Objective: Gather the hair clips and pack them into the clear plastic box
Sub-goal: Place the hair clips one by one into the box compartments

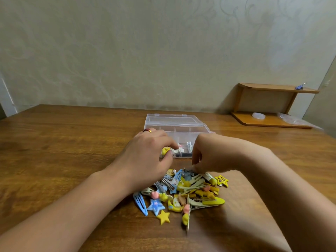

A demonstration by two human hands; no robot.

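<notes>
The clear plastic box (181, 126) stands open in the middle of the wooden table, its lid tipped back. A few clips (189, 144) lie in its front compartments. My left hand (145, 159) hovers at the box's front left corner and pinches a yellow hair clip (165, 151) between thumb and index finger. A pile of several yellow, blue and cream hair clips (183, 191) lies in front of the box. My right hand (209, 153) reaches down with curled fingers and pinches a clip at the pile's far edge; which clip is hidden by the fingers.
A small wooden shelf (269, 106) stands at the back right against the wall, with a tape roll (258, 115) and a plastic bag (292, 120) on its base and a blue clip (301, 86) on top. The wall runs close behind the box.
</notes>
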